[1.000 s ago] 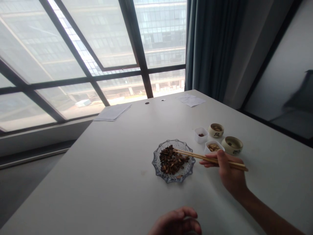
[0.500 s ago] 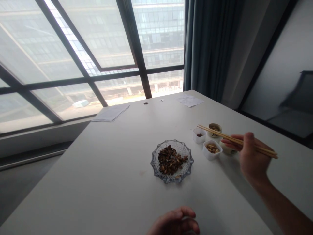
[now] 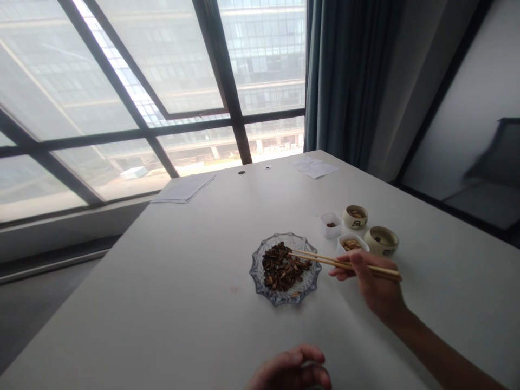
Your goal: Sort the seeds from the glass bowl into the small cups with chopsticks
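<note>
My right hand (image 3: pixel 377 281) grips a pair of wooden chopsticks (image 3: pixel 349 264). Their tips hover over or touch the brown pieces (image 3: pixel 282 268), which look like seed shells, in a scalloped glass dish (image 3: pixel 260 290); contact is hard to tell. Partly behind that hand stands a white square cup (image 3: pixel 342 244) of pale brown pieces. At the bottom edge, my left hand (image 3: pixel 294 368) rests loosely curved with fingers apart, holding nothing visible; part of it lies outside the picture.
Beyond the right hand are another white cup (image 3: pixel 331 227) with a few dark bits and two cream ceramic cups, a smaller (image 3: pixel 354 223) and a larger (image 3: pixel 379 246). Papers (image 3: pixel 182 189) and a crumpled sheet (image 3: pixel 317 167) lie toward the window on the white table (image 3: pixel 162 303).
My right hand has moved left and nearer with the chopsticks, from above the small cups to the glass dish. The larger ceramic cup is now uncovered. My left hand stays put.
</note>
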A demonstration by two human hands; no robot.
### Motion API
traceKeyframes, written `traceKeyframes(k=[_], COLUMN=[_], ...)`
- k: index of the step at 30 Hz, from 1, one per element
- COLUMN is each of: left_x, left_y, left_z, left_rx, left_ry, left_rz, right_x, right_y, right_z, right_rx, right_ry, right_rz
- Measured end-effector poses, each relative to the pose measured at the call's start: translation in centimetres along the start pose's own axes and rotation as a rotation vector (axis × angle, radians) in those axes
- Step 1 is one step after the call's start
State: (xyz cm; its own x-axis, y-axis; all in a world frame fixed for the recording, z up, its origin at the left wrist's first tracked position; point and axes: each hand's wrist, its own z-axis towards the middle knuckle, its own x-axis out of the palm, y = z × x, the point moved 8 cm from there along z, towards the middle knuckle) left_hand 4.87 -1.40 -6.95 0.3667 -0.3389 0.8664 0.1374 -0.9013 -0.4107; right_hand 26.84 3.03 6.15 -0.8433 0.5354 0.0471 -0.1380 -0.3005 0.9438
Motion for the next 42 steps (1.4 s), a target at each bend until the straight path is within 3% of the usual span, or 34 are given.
traceKeyframes(k=[8, 19, 23, 28, 32, 42], left_x=[0.5, 0.9, 0.6, 0.9, 1.2, 1.0], left_y=[0.0, -0.1, 0.0, -0.1, -0.3, -0.2], left_z=[0.0, 0.1, 0.2, 0.1, 0.0, 0.2], left_rx=[0.002, 0.004, 0.007, 0.006, 0.012, 0.014], left_ry=[0.026, 0.042, 0.062, 0.064, 0.07, 0.09], left_rz=[-0.011, -0.025, -0.02, -0.024, -0.028, -0.023], right_x=[1.4, 1.3, -0.4, -4.9, -7.4, -6.5], right_y=[-2.4, -2.5, -1.6, -0.1, 0.0, 0.7], right_z=[-0.5, -0.5, 0.6, 3.0, 4.3, 4.0], right_rx=[0.028, 0.105, 0.082, 0.004, 0.0, -0.072], right_ry=[0.121, -0.009, -0.123, -0.355, -0.462, -0.372], right_rz=[0.071, 0.105, 0.11, 0.109, 0.088, 0.031])
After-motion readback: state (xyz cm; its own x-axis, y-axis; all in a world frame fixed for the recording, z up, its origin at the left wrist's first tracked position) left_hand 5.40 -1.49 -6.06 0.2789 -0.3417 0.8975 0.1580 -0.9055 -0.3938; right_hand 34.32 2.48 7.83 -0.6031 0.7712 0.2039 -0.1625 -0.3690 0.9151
